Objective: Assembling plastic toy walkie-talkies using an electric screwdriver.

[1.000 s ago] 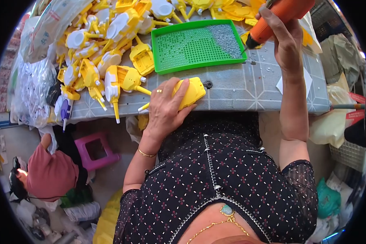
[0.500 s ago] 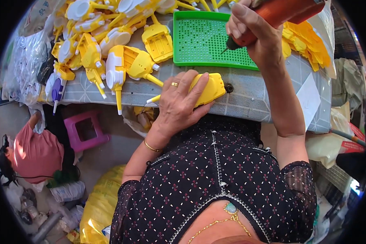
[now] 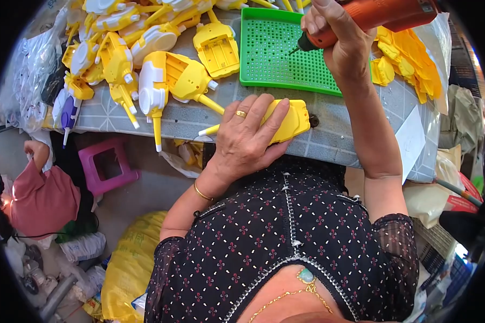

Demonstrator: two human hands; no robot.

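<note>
My left hand [image 3: 250, 129] presses down over a yellow plastic housing [image 3: 293, 123] at the table's front edge, its fingers wrapped across the top. A thin yellow handle with a white tip pokes out to the left of that hand. Raised above the table at the upper right, my right hand [image 3: 346, 51] grips an orange power screwdriver [image 3: 374, 19]. Its dark chuck and thin bit point down-left over a green perforated tray [image 3: 285, 58]. Small screws appear to lie in the tray, though they are hard to make out.
Many yellow-and-white plastic units [image 3: 155, 89] are heaped at the left and back of the table. Yellow flat parts [image 3: 409, 62] lie at the right beside a white paper [image 3: 412, 141]. A pink stool [image 3: 109, 166] stands on the floor, near another person [image 3: 46, 199]. A yellow sack [image 3: 132, 269] sits below.
The whole view has shifted slightly, so the table things sit a little differently in it. Both hands keep their holds; the screwdriver stays above the tray.
</note>
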